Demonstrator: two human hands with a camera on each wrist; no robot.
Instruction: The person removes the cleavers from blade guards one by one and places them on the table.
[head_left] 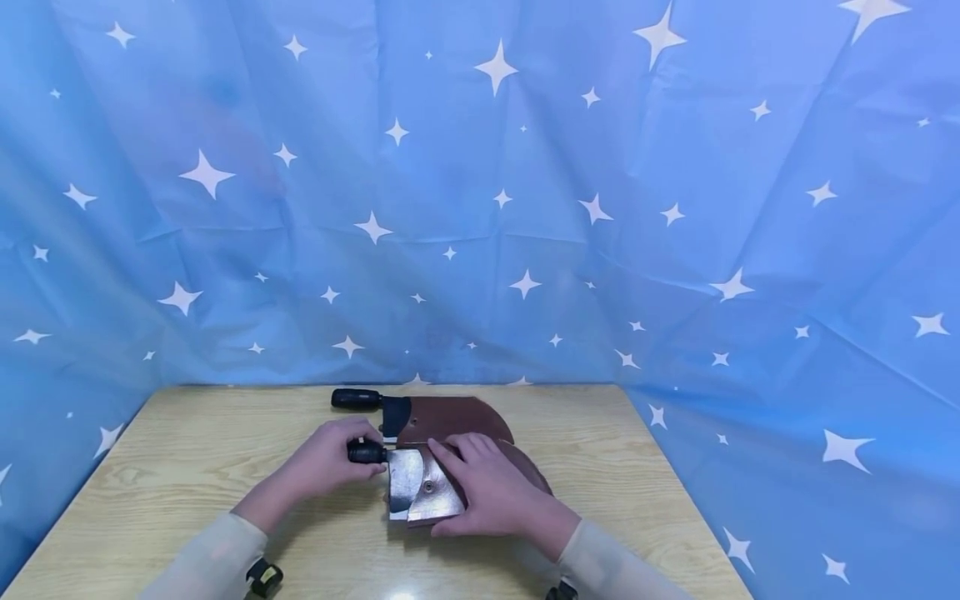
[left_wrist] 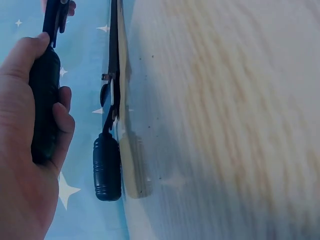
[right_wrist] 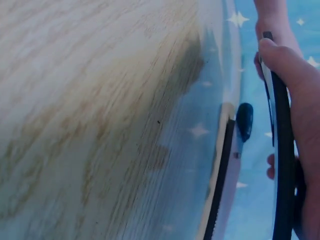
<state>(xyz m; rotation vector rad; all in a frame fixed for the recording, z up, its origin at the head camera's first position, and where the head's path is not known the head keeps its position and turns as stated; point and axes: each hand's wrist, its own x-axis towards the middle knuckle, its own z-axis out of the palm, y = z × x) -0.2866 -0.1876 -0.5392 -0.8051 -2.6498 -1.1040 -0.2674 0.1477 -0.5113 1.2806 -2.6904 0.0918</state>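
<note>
A broad knife with a black handle (head_left: 366,452) and a brown sheath (head_left: 437,502) is held between the two hands, its near side shiny with glare. My left hand (head_left: 330,461) curls round the handle, fingers wrapped about it in the left wrist view. Across the sheath lies my right hand (head_left: 493,493), gripping it with the thumb on one face and fingers on the other; the right wrist view shows the sheath edge-on (right_wrist: 283,175). Behind it, a second knife in a brown sheath (head_left: 453,418) rests on the table, its black handle (left_wrist: 107,170) pointing left.
The wood-grain table (head_left: 607,517) ends at a back edge just beyond the second knife. A blue curtain (head_left: 450,167) with white stars hangs behind and along both sides. Dark bands (head_left: 264,577) are on the wrists.
</note>
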